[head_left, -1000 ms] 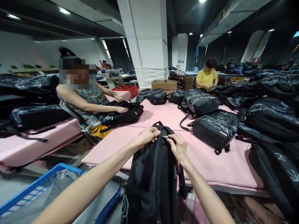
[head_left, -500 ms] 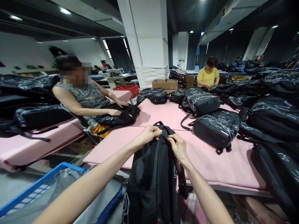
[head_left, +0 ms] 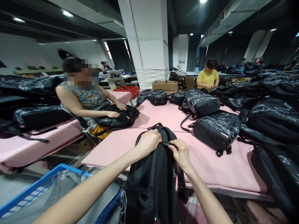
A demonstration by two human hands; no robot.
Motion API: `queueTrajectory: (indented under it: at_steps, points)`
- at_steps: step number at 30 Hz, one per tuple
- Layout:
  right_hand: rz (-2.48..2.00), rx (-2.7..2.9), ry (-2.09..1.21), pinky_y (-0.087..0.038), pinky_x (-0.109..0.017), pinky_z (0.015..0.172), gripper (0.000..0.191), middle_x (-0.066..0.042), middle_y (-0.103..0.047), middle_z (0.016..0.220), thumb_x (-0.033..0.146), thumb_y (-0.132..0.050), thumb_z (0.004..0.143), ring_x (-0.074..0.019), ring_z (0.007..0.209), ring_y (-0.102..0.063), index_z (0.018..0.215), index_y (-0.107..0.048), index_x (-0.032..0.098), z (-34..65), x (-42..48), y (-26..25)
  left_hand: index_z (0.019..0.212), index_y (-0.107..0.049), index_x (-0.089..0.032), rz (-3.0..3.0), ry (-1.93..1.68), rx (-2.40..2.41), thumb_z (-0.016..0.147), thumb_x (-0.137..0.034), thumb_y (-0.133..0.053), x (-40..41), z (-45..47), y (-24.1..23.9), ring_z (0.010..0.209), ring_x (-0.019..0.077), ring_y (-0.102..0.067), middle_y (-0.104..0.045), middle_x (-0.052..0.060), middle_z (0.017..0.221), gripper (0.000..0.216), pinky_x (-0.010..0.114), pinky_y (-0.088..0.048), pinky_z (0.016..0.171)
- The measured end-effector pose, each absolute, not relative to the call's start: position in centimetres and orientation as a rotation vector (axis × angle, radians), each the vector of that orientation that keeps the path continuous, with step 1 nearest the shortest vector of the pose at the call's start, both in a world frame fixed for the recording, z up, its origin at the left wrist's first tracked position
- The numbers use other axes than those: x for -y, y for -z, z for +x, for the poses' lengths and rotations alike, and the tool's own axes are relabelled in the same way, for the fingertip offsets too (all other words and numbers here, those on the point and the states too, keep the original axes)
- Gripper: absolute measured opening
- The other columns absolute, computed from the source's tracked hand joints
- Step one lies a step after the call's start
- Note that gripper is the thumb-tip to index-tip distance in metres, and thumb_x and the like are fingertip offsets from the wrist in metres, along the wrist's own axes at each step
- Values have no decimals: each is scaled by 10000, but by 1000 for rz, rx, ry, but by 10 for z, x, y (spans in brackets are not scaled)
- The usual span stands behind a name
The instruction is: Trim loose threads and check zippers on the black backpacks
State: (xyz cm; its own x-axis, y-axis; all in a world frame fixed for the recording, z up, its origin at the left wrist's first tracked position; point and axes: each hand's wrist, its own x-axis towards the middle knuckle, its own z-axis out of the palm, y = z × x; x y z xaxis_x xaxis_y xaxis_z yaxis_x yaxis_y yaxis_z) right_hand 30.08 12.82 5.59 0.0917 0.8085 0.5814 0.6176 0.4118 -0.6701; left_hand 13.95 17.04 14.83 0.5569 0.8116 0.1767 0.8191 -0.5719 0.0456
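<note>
A black backpack (head_left: 151, 183) stands upright against the near edge of the pink table (head_left: 210, 168), right in front of me. My left hand (head_left: 147, 142) is closed on the top of the backpack, left of its carry handle. My right hand (head_left: 181, 153) pinches a small zipper pull (head_left: 166, 143) at the backpack's top, fingers pressed together. Both forearms reach in from the bottom of the view.
Several black printed backpacks (head_left: 216, 129) lie on the table to the right and at the back. A seated person (head_left: 86, 99) at the left handles another backpack (head_left: 119, 118). A person in yellow (head_left: 207, 78) works far behind. A blue crate (head_left: 35, 193) stands at lower left.
Both hands have shifted slightly down and nearer to me on the backpack's top, still gripping it. The seated person's hands have moved on their backpack.
</note>
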Motion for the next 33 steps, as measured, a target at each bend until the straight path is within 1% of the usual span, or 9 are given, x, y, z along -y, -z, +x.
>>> queueTrajectory:
  at_steps: [5,8,14,19,25,28,30,31,33]
  points:
    - [-1315,1601,-244,-461,-279,740,142,-12,-677,873,257,-562,824,-174,819,-622,898,-683,256,297,-133,-58,728,-597,-148,-2852,448,1584,837,-203,-417,-183,137,-140,681,175,-574,-620,60,745,218,270,-393,625]
    - [-1326,1609,-255,-463,-277,737,144,-4,-686,864,266,-566,819,-168,799,-629,883,-695,268,295,-136,-60,705,-580,-157,-2872,480,1601,826,-215,-404,-186,135,-137,653,173,-567,-615,51,717,221,267,-379,602]
    - [-1329,1656,-273,-456,-271,735,142,4,-693,866,269,-569,821,-167,802,-636,867,-704,266,297,-139,-64,707,-574,-163,-2870,490,1624,815,-244,-414,-187,135,-135,702,193,-581,-630,63,757,209,275,-384,621]
    - [-1326,1652,-269,-453,-266,713,143,9,-693,860,271,-567,822,-163,803,-637,870,-701,270,298,-140,-65,715,-588,-164,-2864,501,1622,815,-227,-411,-187,136,-137,717,190,-589,-634,63,757,214,276,-401,647]
    - [-1306,1668,-200,-437,-273,682,154,-13,-687,839,282,-544,837,-170,787,-627,843,-696,254,293,-137,-65,730,-585,-175,-2799,477,1650,821,-264,-425,-184,138,-132,759,203,-602,-638,64,778,205,280,-408,645]
    - [-1301,1592,-280,-435,-274,673,149,-12,-680,809,264,-542,829,-170,761,-620,812,-689,248,290,-135,-62,729,-578,-175,-2797,552,1690,811,-266,-432,-182,140,-133,772,207,-598,-636,66,792,191,294,-412,664]
    - [-1283,1501,-403,-441,-271,679,130,-7,-674,806,254,-554,810,-169,761,-618,808,-684,240,289,-134,-59,688,-568,-171,-2914,632,1768,800,-303,-453,-183,136,-141,746,205,-593,-630,60,752,207,303,-419,664]
    - [-1266,1459,-464,-444,-270,683,127,-8,-672,811,257,-557,803,-169,767,-617,816,-681,234,290,-133,-58,653,-557,-171,-3047,692,1810,802,-348,-457,-185,131,-147,729,203,-593,-625,57,720,252,306,-426,662]
    - [-1230,1416,-544,-449,-271,694,140,-16,-668,835,274,-553,798,-174,787,-613,842,-676,224,292,-132,-56,562,-520,-172,-3352,942,1872,821,-486,-407,-193,115,-160,739,205,-603,-617,63,672,422,315,-447,681]
